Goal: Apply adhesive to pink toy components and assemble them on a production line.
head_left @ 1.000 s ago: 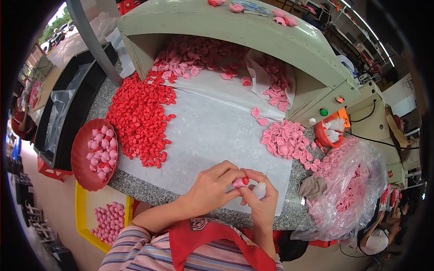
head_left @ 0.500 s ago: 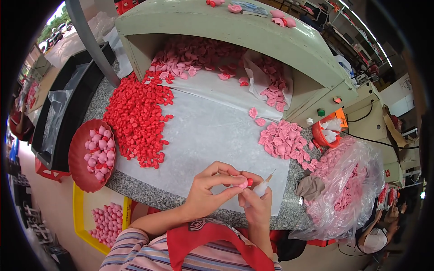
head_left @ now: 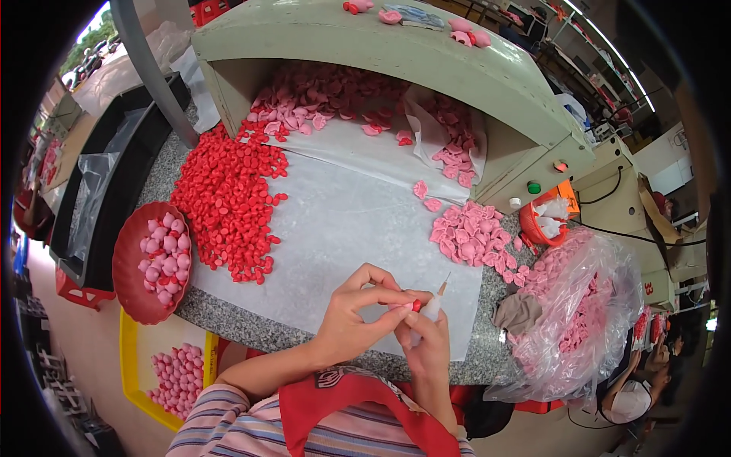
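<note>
Over the near part of the white sheet [head_left: 335, 206], my two hands meet at the fingertips. My left hand [head_left: 346, 312] is closed in a pinch on a small red and pink piece [head_left: 416, 305], largely covered by fingers. Against the same piece rest the thumb and forefinger of my right hand [head_left: 428, 343]. That hand also grips a white needle-tip bottle [head_left: 432, 307], its needle pointing up and away. A heap of small red pieces [head_left: 228, 206] lies to the left. Pink cupped shells [head_left: 468, 234] are piled to the right.
A green-grey open-fronted machine [head_left: 381, 42] with pink shells inside stands at the back. At left are a red bowl [head_left: 126, 266] of pink balls, a yellow bin [head_left: 131, 365] and a black tray [head_left: 65, 206]. At right sit a plastic bag [head_left: 609, 335], a grey cloth [head_left: 518, 312] and a red basket [head_left: 531, 222].
My fingertips have closed further round the small piece, so less pink shows. The needle-tip bottle has shifted slightly left and up in my right hand. The whole view has moved slightly.
</note>
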Demonstrator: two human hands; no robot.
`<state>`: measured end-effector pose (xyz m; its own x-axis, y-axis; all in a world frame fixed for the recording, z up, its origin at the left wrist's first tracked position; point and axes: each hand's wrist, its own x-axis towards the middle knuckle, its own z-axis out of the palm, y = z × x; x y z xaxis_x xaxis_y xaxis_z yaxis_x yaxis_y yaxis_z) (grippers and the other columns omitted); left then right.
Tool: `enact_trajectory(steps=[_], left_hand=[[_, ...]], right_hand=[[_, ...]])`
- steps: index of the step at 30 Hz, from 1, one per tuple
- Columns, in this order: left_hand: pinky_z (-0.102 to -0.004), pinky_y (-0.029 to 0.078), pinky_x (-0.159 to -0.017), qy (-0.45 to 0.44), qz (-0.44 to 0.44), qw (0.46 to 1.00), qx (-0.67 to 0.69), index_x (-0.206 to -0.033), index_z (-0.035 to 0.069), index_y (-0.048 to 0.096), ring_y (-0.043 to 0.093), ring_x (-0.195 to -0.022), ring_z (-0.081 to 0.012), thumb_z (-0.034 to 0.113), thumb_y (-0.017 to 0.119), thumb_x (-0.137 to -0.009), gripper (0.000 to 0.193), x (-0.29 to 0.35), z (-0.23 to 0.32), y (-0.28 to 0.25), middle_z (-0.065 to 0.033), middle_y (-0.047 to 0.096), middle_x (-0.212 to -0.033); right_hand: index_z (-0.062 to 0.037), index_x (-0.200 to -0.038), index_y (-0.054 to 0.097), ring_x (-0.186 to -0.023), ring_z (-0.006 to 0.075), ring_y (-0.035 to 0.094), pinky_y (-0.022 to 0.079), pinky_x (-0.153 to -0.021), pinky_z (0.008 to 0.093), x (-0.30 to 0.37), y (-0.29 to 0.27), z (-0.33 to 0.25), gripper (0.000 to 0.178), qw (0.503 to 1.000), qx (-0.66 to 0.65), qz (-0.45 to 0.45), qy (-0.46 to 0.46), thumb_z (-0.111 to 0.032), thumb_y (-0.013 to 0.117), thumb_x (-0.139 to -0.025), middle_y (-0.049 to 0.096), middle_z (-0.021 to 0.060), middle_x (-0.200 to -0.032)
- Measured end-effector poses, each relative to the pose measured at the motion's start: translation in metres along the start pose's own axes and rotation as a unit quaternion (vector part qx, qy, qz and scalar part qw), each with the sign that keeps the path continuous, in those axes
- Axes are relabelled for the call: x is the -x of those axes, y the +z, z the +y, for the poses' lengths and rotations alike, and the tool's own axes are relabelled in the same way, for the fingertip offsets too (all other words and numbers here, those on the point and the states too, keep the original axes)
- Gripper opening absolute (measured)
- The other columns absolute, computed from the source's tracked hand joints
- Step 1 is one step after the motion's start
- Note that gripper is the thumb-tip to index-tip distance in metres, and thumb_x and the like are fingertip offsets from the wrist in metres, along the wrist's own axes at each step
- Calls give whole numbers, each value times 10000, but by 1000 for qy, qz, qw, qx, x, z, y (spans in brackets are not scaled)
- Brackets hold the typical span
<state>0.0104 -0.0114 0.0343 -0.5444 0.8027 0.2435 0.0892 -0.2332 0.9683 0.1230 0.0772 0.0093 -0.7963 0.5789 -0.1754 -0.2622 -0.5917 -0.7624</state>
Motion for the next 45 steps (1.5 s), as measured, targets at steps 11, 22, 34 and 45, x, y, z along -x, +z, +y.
enact_trajectory(steps=[11, 22, 34, 45], left_hand=[[-297, 442, -757, 60, 17, 984, -168, -972, 60, 611, 541, -862, -202, 66, 729, -619, 373, -1, 9, 2, -58, 557, -966], [-304, 482, -667, 114, 12, 955, -274, -1001, 43, 603, 581, -806, -210, 38, 726, -613, 407, -3, 25, -3, -98, 594, -919], [-293, 485, -747, 37, 6, 999, 17, -948, 53, 659, 579, -871, -189, -35, 675, -685, 277, 5, 11, -7, -89, 571, -973], [-300, 473, -814, 34, -11, 995, 88, -986, 19, 632, 548, -999, -231, -126, 536, -749, 294, 8, 4, -5, -170, 529, -1111]], right_hand=[[-44, -1108, 447, -431, 87, 412, 316, -392, 197, 3, -3, 6, 325, 951, -283, -50, 118, -192, 496, -824, 555, 115, -958], [37, -1053, 529, -539, 106, 527, 361, -403, 178, 8, 17, -19, 328, 965, 224, 69, -119, -79, 573, -749, 551, 180, -1029], [2, -1017, 556, -606, 124, 539, 394, -413, 187, 9, 19, -16, 294, 988, 93, 1, -123, 4, 557, -723, 544, 170, -1016], [16, -1010, 539, -654, 106, 547, 450, -466, 198, 18, 36, -19, 299, 978, 155, 55, -127, 111, 540, -726, 504, 141, -1047]])
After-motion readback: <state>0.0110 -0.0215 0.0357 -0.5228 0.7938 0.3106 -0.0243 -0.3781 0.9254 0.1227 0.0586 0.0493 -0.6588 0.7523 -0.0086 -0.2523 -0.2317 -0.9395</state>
